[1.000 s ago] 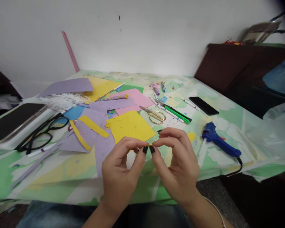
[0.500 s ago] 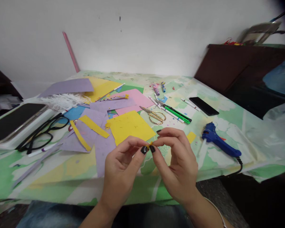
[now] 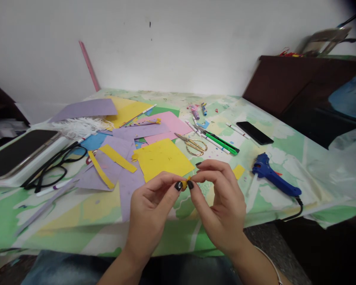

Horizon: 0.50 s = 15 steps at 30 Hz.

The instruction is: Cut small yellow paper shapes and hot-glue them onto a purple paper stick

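Between my fingertips is a small yellow piece (image 3: 184, 184), perhaps foam or paper, mostly covered by the fingers. My left hand (image 3: 151, 213) pinches it from the left with thumb and forefinger. On the other side, my right hand (image 3: 221, 209) grips its right end the same way. Just beyond the hands lies a yellow foam sheet (image 3: 163, 158). Gold-handled scissors (image 3: 195, 145) rest behind it, and a small yellow scrap (image 3: 239, 171) is right of my right hand. Two yellow strips (image 3: 117, 157) lie across purple sheets (image 3: 130, 190) to the left.
A blue glue gun (image 3: 274, 178) lies at the right, its cord running off the table edge. Behind are a green cutter (image 3: 221, 141), white markers and a black phone (image 3: 255, 132). Eyeglasses (image 3: 59, 166) and another phone (image 3: 20, 152) are at the left, near white yarn (image 3: 83, 127).
My left thumb has shifted slightly left and up, so more of the yellow piece shows between my fingertips. Both hands keep their pinch; the table items stay put.
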Available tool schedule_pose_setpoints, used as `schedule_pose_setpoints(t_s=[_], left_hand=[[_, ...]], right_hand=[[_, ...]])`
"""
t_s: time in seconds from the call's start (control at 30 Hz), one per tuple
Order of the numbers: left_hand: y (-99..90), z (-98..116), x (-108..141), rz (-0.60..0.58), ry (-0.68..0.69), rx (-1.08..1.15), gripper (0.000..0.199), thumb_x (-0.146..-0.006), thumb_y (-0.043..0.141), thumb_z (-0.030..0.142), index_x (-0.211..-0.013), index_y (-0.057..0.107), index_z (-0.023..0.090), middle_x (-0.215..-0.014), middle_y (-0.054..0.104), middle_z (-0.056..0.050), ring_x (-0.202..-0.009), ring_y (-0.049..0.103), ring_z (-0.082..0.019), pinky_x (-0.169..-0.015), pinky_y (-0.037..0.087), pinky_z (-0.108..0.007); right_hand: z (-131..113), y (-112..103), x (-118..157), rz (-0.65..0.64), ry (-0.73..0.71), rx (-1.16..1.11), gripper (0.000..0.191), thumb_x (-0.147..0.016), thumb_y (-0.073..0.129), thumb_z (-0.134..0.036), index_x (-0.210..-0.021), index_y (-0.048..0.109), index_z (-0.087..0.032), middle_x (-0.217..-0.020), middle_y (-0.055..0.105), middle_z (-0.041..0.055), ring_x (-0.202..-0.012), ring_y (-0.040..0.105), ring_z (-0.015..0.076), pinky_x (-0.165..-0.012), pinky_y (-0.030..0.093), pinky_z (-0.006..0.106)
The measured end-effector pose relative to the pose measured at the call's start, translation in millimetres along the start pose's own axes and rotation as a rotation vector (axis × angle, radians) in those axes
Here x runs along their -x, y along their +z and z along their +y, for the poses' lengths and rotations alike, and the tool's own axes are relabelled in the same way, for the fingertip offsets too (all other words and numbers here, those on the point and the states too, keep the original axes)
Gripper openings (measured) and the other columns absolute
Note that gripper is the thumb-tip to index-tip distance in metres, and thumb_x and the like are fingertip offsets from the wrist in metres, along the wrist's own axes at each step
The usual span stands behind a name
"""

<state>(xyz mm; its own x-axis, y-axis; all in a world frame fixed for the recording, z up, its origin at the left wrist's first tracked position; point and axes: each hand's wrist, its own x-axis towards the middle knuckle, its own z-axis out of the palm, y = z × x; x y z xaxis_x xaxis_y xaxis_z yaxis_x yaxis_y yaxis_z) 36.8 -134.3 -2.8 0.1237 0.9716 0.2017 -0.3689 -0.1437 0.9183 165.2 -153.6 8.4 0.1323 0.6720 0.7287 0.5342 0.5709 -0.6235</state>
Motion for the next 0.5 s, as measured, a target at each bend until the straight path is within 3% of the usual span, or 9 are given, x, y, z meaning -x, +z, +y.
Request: schedule_pose_setpoints(t_s=[0.5], left_hand=[[-1.5, -4.0, -2.7, -0.012, 0.052, -0.06, 0.02, -0.082, 0.066, 0.011, -0.085, 0.075, 0.029, -0.082, 0.07, 0.007, -0.08, 0.063, -0.004, -0.077, 0.049, -0.008]], right_hand=[[0.8, -2.1, -0.4, -0.012, 0.017, -0.024, 0.012, -0.081, 0.059, -0.006, -0.088, 0.062, -0.015, -0.101, 0.055, 0.0085, -0.1, 0.055, 0.0183, -0.087, 0.045, 0.034]])
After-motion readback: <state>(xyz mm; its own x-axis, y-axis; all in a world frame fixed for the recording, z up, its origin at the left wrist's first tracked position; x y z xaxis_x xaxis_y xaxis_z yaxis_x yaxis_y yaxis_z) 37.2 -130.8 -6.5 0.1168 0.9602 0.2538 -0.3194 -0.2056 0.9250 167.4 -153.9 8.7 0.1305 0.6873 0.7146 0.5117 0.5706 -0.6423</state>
